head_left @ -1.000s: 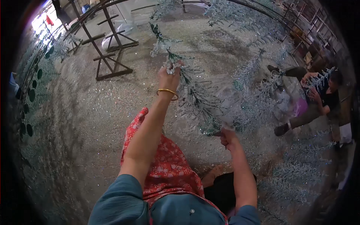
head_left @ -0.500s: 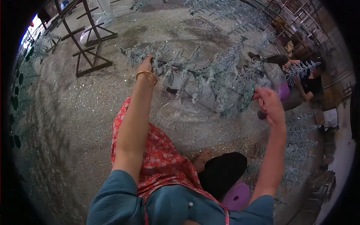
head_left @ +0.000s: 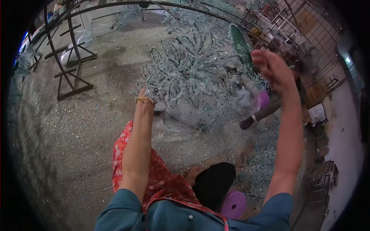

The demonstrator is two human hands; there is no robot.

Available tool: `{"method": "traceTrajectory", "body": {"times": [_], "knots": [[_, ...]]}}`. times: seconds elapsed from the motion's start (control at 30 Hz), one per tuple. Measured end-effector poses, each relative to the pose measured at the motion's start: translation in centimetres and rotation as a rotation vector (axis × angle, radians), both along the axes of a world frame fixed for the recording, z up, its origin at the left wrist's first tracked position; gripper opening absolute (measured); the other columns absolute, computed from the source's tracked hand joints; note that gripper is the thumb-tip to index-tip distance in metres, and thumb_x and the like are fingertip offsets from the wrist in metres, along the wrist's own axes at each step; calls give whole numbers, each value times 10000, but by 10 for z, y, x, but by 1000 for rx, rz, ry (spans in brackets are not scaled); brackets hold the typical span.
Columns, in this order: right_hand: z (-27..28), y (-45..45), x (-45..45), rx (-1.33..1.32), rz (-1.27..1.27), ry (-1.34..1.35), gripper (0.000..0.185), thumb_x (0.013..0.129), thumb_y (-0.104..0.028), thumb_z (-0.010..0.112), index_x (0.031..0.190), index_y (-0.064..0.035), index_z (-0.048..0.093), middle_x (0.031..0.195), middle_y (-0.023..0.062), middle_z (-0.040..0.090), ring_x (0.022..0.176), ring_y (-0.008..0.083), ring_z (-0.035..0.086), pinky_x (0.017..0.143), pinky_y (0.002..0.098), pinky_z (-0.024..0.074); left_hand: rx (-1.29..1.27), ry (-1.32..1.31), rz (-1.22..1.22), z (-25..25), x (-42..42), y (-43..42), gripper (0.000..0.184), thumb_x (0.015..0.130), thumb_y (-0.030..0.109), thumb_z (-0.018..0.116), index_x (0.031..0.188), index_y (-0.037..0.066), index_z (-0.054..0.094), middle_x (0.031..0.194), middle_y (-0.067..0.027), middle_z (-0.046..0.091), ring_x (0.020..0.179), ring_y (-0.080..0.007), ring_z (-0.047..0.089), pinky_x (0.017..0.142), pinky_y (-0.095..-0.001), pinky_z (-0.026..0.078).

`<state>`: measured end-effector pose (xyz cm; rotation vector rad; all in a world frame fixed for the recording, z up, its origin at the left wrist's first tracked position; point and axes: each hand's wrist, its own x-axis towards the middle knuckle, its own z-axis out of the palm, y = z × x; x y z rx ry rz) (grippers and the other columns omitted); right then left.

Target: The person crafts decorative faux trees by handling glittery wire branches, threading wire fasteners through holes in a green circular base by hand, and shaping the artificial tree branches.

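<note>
the frosted branch (head_left: 184, 70) spreads rightward from the left hand (head_left: 142, 93), which is nearer; the right hand (head_left: 278, 73) is raised, fingers loosely bent. whether either hand grasps, i cannot tell.

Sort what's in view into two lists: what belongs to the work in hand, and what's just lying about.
Likely in the work:
- frosted branches, at the left hand
- green oval piece, beside the right hand

Apparently just about:
- purple roll
- dark stand
</note>
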<state>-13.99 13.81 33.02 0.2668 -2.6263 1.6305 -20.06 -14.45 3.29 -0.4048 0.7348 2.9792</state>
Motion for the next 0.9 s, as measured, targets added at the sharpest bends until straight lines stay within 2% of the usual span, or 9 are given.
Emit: {"method": "traceTrajectory", "body": {"times": [0.17, 0.23, 0.33, 0.4, 0.53, 0.67, 0.73, 0.83, 0.9], "knots": [[-29, -13, 17, -361, 185, -316, 331, 859, -343, 447, 1062, -84, 478, 806, 66, 582, 402, -7, 317, 312, 134, 186, 92, -48, 54, -4, 1, 3, 373, 860, 219, 297, 1129, 28, 471, 1149, -100, 496, 1039, -257, 466, 911, -368, 353], [-29, -20, 23, -615, 212, -270, 250, 840, -339, 493, 866, -90, 481, 659, -9, 490, 410, -1, 313, 322, 159, 169, -23, -103, 113, 18, 17, 3, 351, 856, 224, 329, 1092, 30, 503, 1108, -103, 524, 992, -267, 496, 873, -377, 390], [-30, -44, 32, -536, -150, -152, 228, 850, -313, 476, 912, -98, 521, 693, -18, 545, 350, 0, 309, 299, 143, 187, -53, -108, 107, 26, 24, 5, 318, 850, 212, 357, 1060, 39, 521, 1053, -95, 551, 935, -267, 521, 828, -381, 422], [-34, -33, 29, -583, 19, -188, 217, 846, -313, 483, 876, -102, 523, 666, -28, 523, 351, 4, 305, 299, 149, 180, -75, -117, 101, 8, 20, 1, 302, 847, 207, 371, 1044, 44, 530, 1026, -92, 564, 906, -267, 534, 806, -383, 438], [-33, -22, 27, -618, 270, -205, 208, 831, -307, 512, 841, -100, 529, 640, -20, 501, 391, 10, 323, 309, 160, 172, -489, 111, 139, -44, -13, 3, 298, 855, 200, 367, 1056, 42, 520, 1032, -90, 560, 898, -257, 536, 809, -376, 440], [-27, -36, 29, -605, 79, -119, 182, 827, -262, 523, 846, -81, 527, 621, -11, 483, 425, 8, 328, 321, 158, 181, -895, 347, 160, -89, -59, 8, 295, 863, 193, 364, 1068, 40, 509, 1038, -89, 555, 890, -246, 538, 811, -370, 442], [-23, -39, 23, -677, 284, -166, 119, 816, -186, 541, 788, -84, 487, 607, -45, 441, 388, 4, 252, 355, 153, 182, -1099, 474, 169, -110, -78, 11, 293, 867, 189, 362, 1074, 39, 504, 1041, -88, 553, 886, -241, 539, 813, -367, 443], [-18, -52, 17, -708, 253, -181, 123, 814, -154, 535, 761, -69, 464, 598, -32, 422, 410, 7, 262, 357, 160, 186, -1300, 608, 178, -127, -86, 9, 292, 871, 186, 361, 1081, 38, 499, 1044, -88, 551, 882, -235, 540, 814, -364, 444], [-16, -55, 4, -765, 361, -241, 118, 811, -135, 530, 758, -59, 457, 596, -20, 419, 417, 9, 274, 359, 159, 191, 435, 226, -235, -91, -64, 12, 327, 845, 166, 321, 1085, 83, 527, 1070, -81, 555, 974, -242, 526, 867, -337, 404]]}}
